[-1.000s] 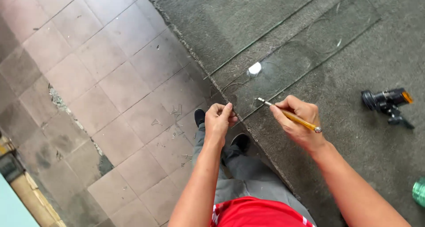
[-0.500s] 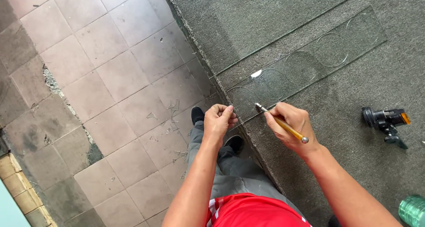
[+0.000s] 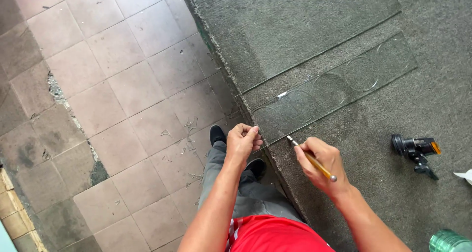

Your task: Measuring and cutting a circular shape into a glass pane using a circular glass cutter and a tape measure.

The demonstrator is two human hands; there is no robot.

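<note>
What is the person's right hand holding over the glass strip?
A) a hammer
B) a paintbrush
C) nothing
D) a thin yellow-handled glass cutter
D: the right hand grips a slim yellow-handled glass cutter, its tip at the near edge of the glass strip, which bears scored circles.

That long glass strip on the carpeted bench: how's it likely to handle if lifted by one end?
The glass strip looks thin and long, so probably stiff but prone to snap under its own overhang. Circles appear scored into it, likely weak spots. Shards on the tiled floor suggest this glass is brittle with sharp edges. The left hand pinches its corner.
</note>
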